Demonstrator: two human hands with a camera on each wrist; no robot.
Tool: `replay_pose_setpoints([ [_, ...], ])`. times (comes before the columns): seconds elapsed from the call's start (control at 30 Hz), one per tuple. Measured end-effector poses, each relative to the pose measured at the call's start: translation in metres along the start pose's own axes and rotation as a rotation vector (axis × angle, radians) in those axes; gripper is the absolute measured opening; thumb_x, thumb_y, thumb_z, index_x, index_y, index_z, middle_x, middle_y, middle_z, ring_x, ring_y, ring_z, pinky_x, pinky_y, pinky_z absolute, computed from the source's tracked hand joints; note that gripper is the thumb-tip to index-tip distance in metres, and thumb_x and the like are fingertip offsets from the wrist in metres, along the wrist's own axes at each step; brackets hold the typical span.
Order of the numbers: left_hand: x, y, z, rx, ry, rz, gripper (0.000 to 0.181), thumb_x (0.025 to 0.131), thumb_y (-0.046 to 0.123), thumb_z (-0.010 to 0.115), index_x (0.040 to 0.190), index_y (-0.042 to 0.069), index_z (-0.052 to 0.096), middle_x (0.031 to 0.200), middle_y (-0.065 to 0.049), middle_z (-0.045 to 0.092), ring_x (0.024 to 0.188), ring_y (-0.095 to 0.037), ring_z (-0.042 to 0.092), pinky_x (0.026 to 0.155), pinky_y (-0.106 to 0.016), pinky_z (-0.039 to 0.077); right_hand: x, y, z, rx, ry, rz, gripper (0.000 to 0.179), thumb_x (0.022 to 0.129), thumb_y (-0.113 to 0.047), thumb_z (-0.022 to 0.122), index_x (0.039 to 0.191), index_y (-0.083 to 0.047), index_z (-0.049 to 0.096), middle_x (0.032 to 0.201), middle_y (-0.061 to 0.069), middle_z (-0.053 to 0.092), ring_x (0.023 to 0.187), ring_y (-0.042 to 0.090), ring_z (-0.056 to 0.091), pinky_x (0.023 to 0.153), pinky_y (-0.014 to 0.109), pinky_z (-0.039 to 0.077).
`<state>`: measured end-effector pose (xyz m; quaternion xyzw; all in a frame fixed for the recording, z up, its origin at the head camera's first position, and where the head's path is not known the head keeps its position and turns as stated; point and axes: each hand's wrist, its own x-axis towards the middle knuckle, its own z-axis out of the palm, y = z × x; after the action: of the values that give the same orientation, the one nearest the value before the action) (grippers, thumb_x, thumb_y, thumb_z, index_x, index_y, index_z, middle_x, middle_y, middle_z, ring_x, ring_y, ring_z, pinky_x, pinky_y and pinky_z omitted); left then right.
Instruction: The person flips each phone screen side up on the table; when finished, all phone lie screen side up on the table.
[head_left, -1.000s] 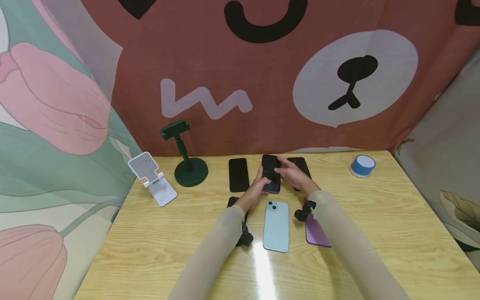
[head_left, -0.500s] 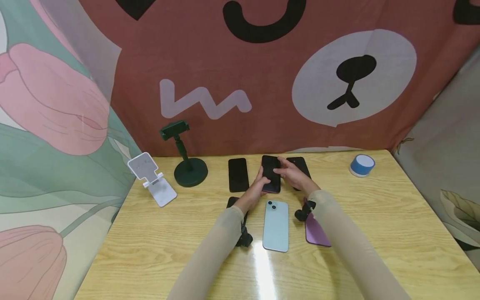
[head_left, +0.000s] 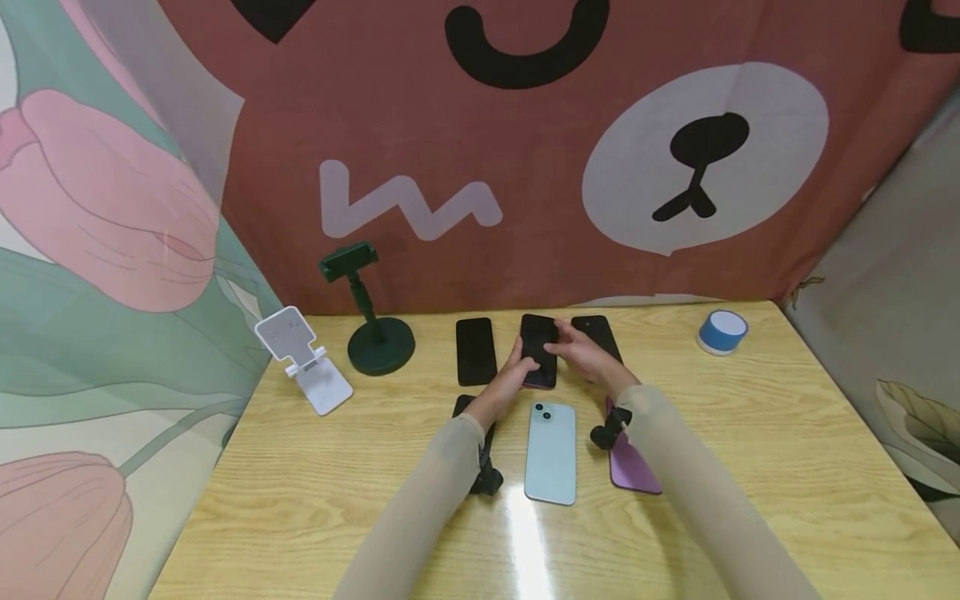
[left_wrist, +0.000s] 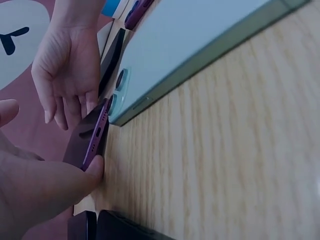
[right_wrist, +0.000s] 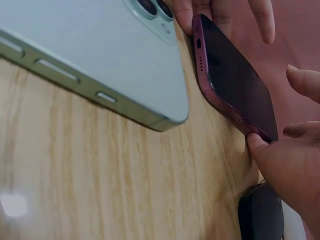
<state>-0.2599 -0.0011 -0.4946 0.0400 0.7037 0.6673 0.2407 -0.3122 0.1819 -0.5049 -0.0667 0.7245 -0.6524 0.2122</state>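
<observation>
A phone with a purple edge lies dark screen up near the back of the table, between both hands. My left hand holds its lower left side; the left wrist view has the thumb at the edge of the phone. From the other side my right hand grips the right edge, and in the right wrist view the thumb presses the side of the phone. Just in front lies a light blue phone, camera side up.
Black phones lie to the left and right of the held one. Another dark phone and a purple phone are partly under the forearms. A white stand, a green stand and a blue-and-white roll stand farther out.
The held phone and both hands shift very slightly left; the grip looks the same. The whole view also moves a little.
</observation>
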Motion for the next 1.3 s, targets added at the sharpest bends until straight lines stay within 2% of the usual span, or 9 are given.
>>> replay_pose_setpoints([
  [0.23,-0.002,0.0,0.0,0.037,-0.002,-0.022,0.081,0.089,0.037,0.046,0.152,0.027,-0.004,0.158,0.0,-0.005,0.144,-0.024,-0.003,0.112,-0.053,0.007,-0.001,0.001,0.003,-0.036,0.022,0.013,0.077,0.097,-0.014,0.052,0.152,-0.006,-0.002,0.156,0.018,-0.009,0.142,0.034,-0.007,0.113,0.052,0.006],
  [0.5,-0.003,0.001,0.002,0.071,0.012,-0.055,0.076,0.092,0.032,0.042,0.152,0.029,-0.004,0.158,0.001,-0.004,0.144,-0.024,-0.001,0.112,-0.052,0.009,-0.001,0.001,0.003,-0.121,0.03,0.056,0.078,0.097,-0.022,0.054,0.153,-0.009,0.001,0.157,0.015,-0.005,0.143,0.032,-0.003,0.112,0.052,0.011],
  [0.77,-0.005,-0.001,0.0,0.088,0.004,-0.068,0.075,0.093,0.033,0.042,0.152,0.029,-0.004,0.158,0.001,-0.004,0.143,-0.025,-0.002,0.111,-0.055,0.009,-0.006,0.002,0.006,-0.131,0.032,0.066,0.078,0.096,-0.02,0.054,0.152,-0.006,0.003,0.157,0.018,-0.004,0.142,0.037,0.0,0.112,0.052,0.01],
  [0.9,-0.005,-0.003,-0.001,0.09,0.003,-0.069,0.075,0.093,0.033,0.042,0.152,0.029,-0.005,0.158,0.002,-0.005,0.143,-0.026,-0.001,0.111,-0.056,0.009,-0.018,-0.012,0.011,-0.113,0.003,0.054,0.075,0.097,-0.015,0.052,0.151,-0.001,0.002,0.156,0.022,-0.003,0.141,0.041,0.002,0.112,0.054,0.009],
  [0.97,-0.005,-0.003,-0.001,0.093,0.003,-0.07,0.075,0.093,0.033,0.042,0.152,0.029,-0.005,0.158,0.002,-0.005,0.144,-0.026,-0.001,0.111,-0.056,0.01,-0.019,-0.012,0.01,-0.105,-0.002,0.055,0.074,0.097,-0.013,0.051,0.151,-0.001,0.002,0.156,0.022,-0.003,0.141,0.041,0.002,0.112,0.055,0.008],
  [1.13,-0.005,-0.003,0.0,0.101,0.005,-0.071,0.075,0.093,0.032,0.042,0.152,0.03,-0.004,0.158,0.002,-0.005,0.144,-0.026,0.0,0.111,-0.055,0.011,-0.008,0.005,0.005,-0.093,0.017,0.047,0.076,0.096,-0.017,0.053,0.152,-0.005,0.002,0.157,0.019,-0.003,0.142,0.039,0.001,0.112,0.054,0.007],
  [1.3,-0.005,-0.004,0.0,0.109,0.007,-0.071,0.076,0.093,0.031,0.043,0.152,0.029,-0.004,0.158,0.001,-0.004,0.144,-0.027,0.0,0.111,-0.055,0.011,-0.008,0.008,0.006,-0.097,0.03,0.036,0.075,0.096,-0.017,0.053,0.152,-0.006,0.004,0.157,0.018,-0.002,0.142,0.038,0.001,0.112,0.053,0.008],
])
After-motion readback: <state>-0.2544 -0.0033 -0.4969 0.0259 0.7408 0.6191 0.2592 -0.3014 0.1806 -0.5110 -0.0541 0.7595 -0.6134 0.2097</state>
